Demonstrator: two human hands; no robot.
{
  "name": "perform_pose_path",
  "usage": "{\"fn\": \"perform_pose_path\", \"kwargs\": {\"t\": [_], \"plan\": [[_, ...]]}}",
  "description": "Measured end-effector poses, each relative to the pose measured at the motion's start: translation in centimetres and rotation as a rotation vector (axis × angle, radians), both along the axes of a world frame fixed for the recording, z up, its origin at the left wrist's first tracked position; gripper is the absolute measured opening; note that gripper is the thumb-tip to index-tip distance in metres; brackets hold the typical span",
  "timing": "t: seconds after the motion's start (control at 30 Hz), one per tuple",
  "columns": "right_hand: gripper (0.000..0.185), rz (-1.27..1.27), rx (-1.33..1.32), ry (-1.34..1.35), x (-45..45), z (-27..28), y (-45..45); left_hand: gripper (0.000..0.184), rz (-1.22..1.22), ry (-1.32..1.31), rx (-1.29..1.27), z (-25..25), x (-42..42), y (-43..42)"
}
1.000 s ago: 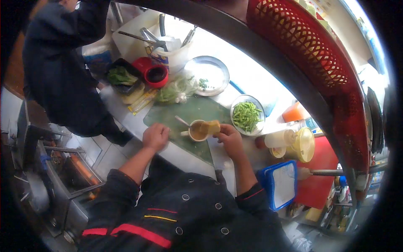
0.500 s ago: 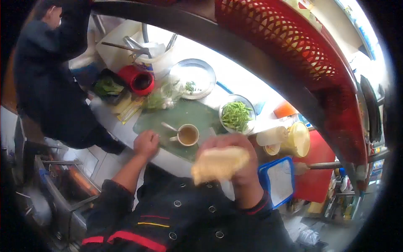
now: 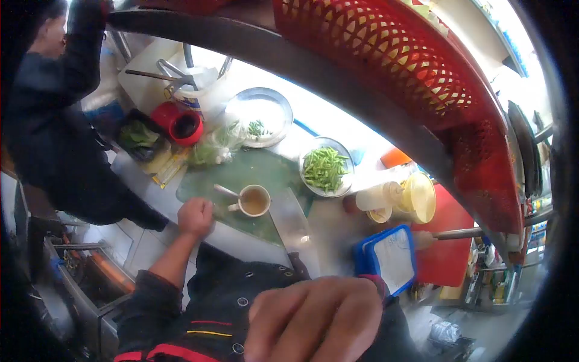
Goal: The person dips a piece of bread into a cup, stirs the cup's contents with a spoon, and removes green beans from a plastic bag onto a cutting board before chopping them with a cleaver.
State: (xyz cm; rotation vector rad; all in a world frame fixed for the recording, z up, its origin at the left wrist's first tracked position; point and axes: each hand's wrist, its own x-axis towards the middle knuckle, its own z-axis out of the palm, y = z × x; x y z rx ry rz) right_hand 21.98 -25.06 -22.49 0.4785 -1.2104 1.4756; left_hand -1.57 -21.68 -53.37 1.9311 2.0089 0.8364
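My left hand (image 3: 196, 217) is curled into a fist at the counter's front edge, with nothing visible in it. Just right of it, a cup (image 3: 254, 201) of brown liquid stands on the green cutting board (image 3: 226, 175), a spoon (image 3: 227, 191) beside it. My right hand (image 3: 316, 320) is large and close to the camera in front of my chest, fingers bent and pressed together. The piece of bread it held a moment ago is hidden behind the fingers. What looks like a broad knife blade (image 3: 292, 220) lies at the board's right side.
A bowl of cut green vegetables (image 3: 326, 168), a round metal tray (image 3: 274, 114), red containers (image 3: 186, 127) and a blue-rimmed tub (image 3: 392, 259) surround the board. A red basket (image 3: 386, 57) on a metal shelf hangs overhead. Another person (image 3: 54, 133) stands at left.
My right hand has moved down and closer to the camera, and the bread has gone out of sight. My left fist stays at the counter edge. The view has shifted slightly.
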Motion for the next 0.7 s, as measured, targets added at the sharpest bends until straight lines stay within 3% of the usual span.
{"fn": "perform_pose_path", "kwargs": {"t": [0.1, 0.2, 0.33, 0.43, 0.5, 0.53, 0.57, 0.63, 0.7], "plan": [[0.015, -0.212, -0.064, -0.012, 0.3, 1.6, 0.0, 0.020, -0.007, -0.035, 0.013, -0.2, -0.3, -0.1], [0.016, -0.209, 0.031, -0.180, 1.9, 3.0, 0.9, 0.018, 0.000, -0.015, -0.026, 0.8, 0.1, -0.1], [0.017, -0.286, 0.167, -0.016, 1.0, 1.0, 1.6, 0.018, -0.001, -0.020, -0.041, 0.8, 0.1, 0.0], [0.017, -0.314, 0.040, -0.024, 1.5, 0.0, 1.4, 0.018, 0.017, -0.037, -0.013, 0.8, 0.6, 0.2], [0.033, 0.038, 0.050, -0.242, 3.2, -0.7, 2.1, 0.018, 0.039, -0.032, -0.028, 1.3, 0.7, 0.2], [0.031, 0.113, -0.019, -0.253, 3.2, -1.2, 2.2, 0.019, 0.016, -0.037, -0.025, 0.8, 0.4, 0.3], [0.031, 0.111, -0.015, -0.252, 3.5, -1.5, 2.2, 0.019, 0.014, -0.035, -0.021, 0.5, 0.3, 0.3], [0.032, 0.016, -0.320, -0.293, 3.9, -2.3, 1.9, 0.019, 0.029, 0.007, -0.005, 0.0, 0.1, 0.2], [0.033, -0.129, -0.406, -0.282, 4.1, -4.2, 2.5, 0.020, 0.011, 0.007, -0.007, -0.1, -0.1, 0.2]]}}
